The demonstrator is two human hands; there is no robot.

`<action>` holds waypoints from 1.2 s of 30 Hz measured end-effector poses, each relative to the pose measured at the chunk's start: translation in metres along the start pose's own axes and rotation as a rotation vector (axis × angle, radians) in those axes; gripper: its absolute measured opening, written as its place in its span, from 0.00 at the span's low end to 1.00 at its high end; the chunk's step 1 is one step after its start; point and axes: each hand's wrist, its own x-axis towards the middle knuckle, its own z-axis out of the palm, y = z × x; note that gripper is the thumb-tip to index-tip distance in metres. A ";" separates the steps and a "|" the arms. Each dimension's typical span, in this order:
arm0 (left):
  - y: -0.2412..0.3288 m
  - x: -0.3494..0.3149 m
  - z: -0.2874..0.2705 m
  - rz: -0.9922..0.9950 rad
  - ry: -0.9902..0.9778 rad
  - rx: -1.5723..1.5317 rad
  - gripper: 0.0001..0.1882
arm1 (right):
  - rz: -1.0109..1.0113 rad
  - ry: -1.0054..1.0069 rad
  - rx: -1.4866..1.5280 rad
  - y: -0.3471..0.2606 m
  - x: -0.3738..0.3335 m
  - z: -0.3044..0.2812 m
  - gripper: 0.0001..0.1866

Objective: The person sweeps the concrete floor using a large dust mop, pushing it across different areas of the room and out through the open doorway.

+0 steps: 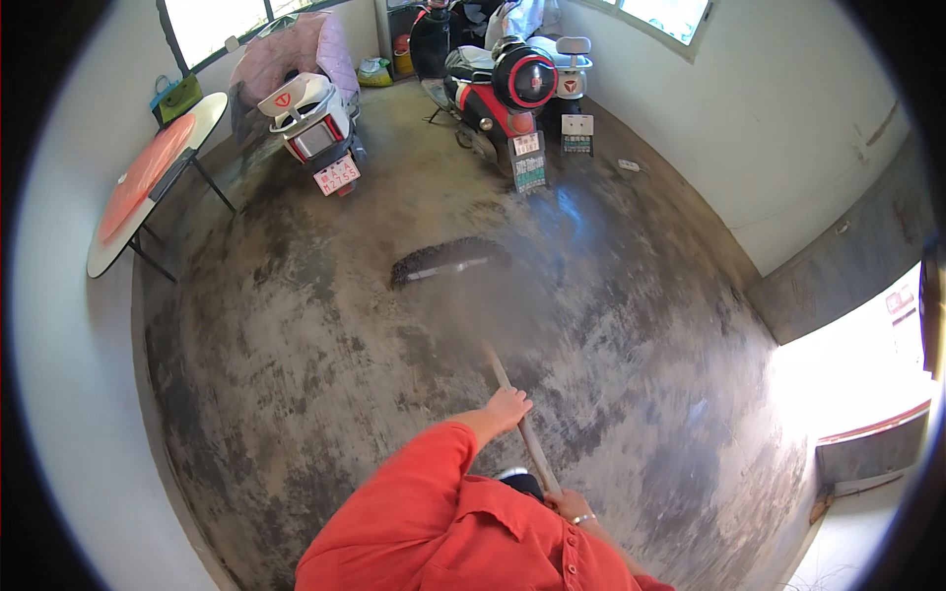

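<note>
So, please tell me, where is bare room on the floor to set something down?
The concrete floor is bare between the left wall and the mop handle, and between that handle and the bright doorway. A narrower bare strip separates the quilt-draped scooter from the red scooter. Crowded: the far end, where a white scooter stands close beside the red one.

Harsh glare from right doorway (852, 369); corners black.
</note>
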 end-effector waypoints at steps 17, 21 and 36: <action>-0.243 -0.158 0.008 -1.425 -0.017 -0.908 0.16 | 0.267 -0.085 0.628 -0.263 0.314 -0.124 0.07; -0.218 -0.177 0.048 -1.348 -0.203 -0.947 0.14 | 0.270 -0.102 0.565 -0.320 0.372 -0.149 0.07; -0.363 -0.067 0.131 -0.918 0.124 -0.563 0.20 | 0.164 -0.151 0.467 -0.509 0.531 -0.132 0.05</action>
